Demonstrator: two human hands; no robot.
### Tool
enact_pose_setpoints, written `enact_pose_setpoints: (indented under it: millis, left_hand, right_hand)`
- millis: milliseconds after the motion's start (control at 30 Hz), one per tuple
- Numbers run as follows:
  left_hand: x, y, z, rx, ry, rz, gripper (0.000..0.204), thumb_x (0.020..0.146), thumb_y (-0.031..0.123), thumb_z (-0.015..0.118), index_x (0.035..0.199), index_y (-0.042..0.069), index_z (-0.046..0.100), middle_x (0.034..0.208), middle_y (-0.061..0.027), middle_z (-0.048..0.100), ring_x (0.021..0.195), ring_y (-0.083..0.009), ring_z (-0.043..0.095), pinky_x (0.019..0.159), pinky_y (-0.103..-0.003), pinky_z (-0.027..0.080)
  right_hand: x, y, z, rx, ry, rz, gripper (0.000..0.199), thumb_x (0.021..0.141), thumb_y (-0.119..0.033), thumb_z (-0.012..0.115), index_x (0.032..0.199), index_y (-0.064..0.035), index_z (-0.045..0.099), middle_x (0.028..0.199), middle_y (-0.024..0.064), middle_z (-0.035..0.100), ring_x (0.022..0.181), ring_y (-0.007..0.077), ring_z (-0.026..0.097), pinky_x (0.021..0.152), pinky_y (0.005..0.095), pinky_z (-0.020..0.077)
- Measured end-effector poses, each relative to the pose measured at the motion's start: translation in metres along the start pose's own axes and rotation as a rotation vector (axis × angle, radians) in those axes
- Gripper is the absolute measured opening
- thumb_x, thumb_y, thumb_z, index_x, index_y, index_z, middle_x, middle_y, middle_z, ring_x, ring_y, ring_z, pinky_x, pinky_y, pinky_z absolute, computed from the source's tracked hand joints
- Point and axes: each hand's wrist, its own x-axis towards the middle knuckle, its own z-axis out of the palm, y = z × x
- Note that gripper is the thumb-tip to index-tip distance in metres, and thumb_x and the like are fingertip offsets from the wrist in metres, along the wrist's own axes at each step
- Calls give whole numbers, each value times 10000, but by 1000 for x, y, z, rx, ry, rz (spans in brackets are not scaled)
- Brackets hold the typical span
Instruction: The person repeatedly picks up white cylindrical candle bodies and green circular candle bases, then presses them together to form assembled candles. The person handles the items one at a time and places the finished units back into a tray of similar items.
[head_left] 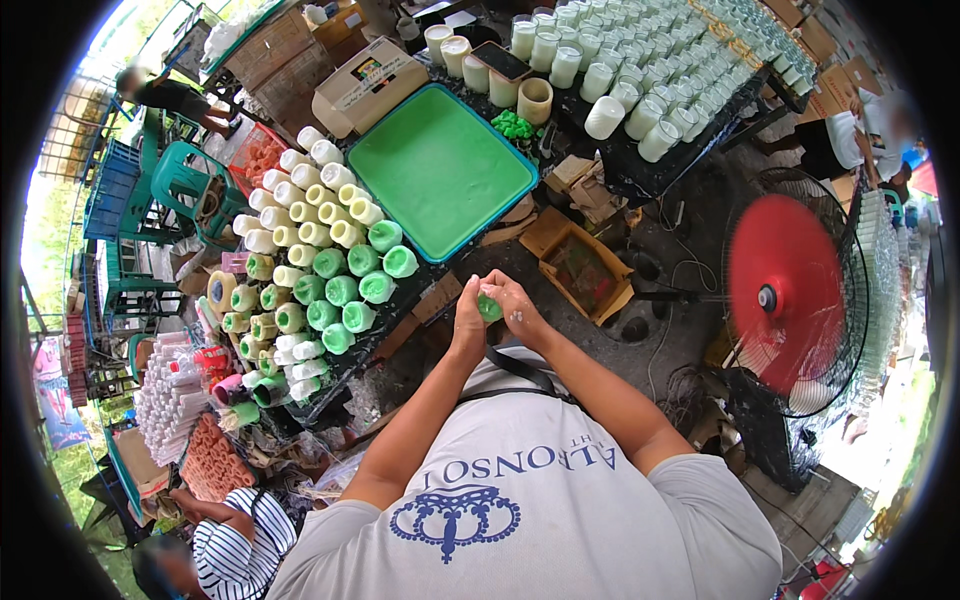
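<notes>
My left hand and my right hand are pressed together just in front of my body. Cupped between them is a small green lump that looks like soft wax; fingers and palms cover most of it. Pale smears mark the fingers of the right hand. Ahead and to the left lies a shallow blue-edged tray, its inside covered by a flat green layer. Rows of cylindrical candles, white, cream and green, stand left of my hands.
A red-bladed fan stands at right, its blades blurred. An open cardboard box sits beyond my right hand. Many filled glasses crowd the far table, near a phone. Someone in a striped shirt is at lower left; others are farther off.
</notes>
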Motion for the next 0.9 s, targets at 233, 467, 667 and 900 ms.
enact_pose_setpoints:
  millis: [233, 467, 667, 900]
  left_hand:
    - [1, -3, -8, 409, -132, 199, 520, 1051, 614, 438, 1325, 194, 577, 1248, 7, 625, 1115, -142, 609, 936, -371, 506]
    - [4, 9, -5, 52, -125, -83, 675, 1037, 707, 335, 1393, 181, 563, 1394, -39, 612, 1235, -232, 600, 948, -448, 487]
    - [9, 4, -9, 1, -288, -16, 668, 1057, 673, 319, 1456, 174, 513, 1428, -32, 594, 1288, -254, 575, 998, -496, 467]
    - [8, 5, 8, 194, -383, 10, 652, 1053, 664, 380, 1466, 171, 492, 1396, -39, 600, 1249, -225, 595, 965, -420, 503]
  right_hand:
    - [9, 11, 0, 267, 303, 110, 298, 1107, -351, 455, 958, -158, 626, 921, -39, 590, 902, 77, 577, 829, 283, 502]
    - [17, 24, -9, 36, 35, 14, 418, 1131, -402, 408, 1194, -45, 616, 1102, 48, 633, 1082, 143, 599, 996, 316, 477]
    - [5, 10, -12, -148, 145, -168, 493, 1135, -409, 307, 1237, -32, 607, 1169, 131, 634, 1106, 214, 583, 1024, 336, 445]
    - [1, -2, -8, 61, 282, -95, 558, 1138, -399, 319, 1426, 40, 510, 1294, 191, 607, 1239, 251, 557, 1104, 334, 410]
